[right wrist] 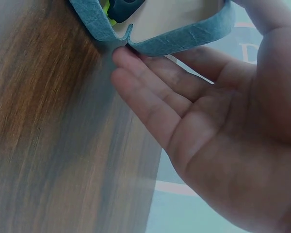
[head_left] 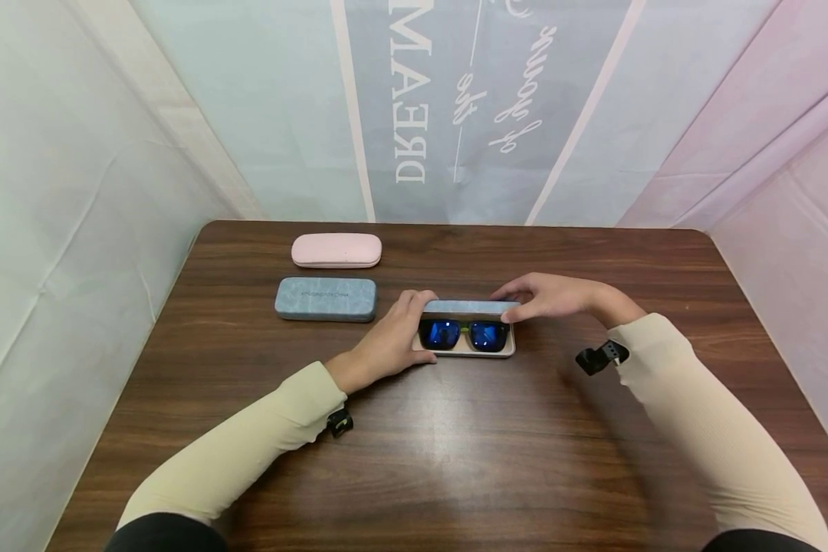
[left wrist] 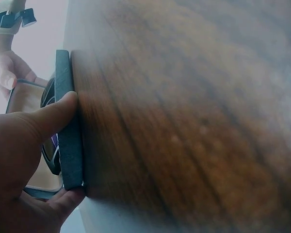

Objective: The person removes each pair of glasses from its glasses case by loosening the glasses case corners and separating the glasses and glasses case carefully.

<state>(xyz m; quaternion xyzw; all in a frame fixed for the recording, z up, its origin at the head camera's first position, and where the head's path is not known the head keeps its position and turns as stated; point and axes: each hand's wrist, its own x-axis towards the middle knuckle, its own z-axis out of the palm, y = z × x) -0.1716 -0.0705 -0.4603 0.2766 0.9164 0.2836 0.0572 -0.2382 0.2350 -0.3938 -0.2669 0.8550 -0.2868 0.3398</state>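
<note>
A blue-grey glasses case (head_left: 479, 355) with a pale lining stands open in the middle of the table. Inside it lie dark-framed sunglasses (head_left: 445, 334) with blue mirrored lenses. My left hand (head_left: 389, 337) grips the case's left end, its thumb (left wrist: 58, 114) pressed on the near wall. At the other end, my right hand (head_left: 552, 297) holds the raised lid (right wrist: 189, 38) by its right corner, thumb at the front edge and fingers behind. In the right wrist view only a bit of the sunglasses (right wrist: 125, 9) shows.
A closed blue-grey glasses case (head_left: 326, 300) with lettering lies left of my left hand. Behind it is a closed pink glasses case (head_left: 336, 251). The brown wooden table (head_left: 428, 460) ends at a printed fabric backdrop (head_left: 455, 199).
</note>
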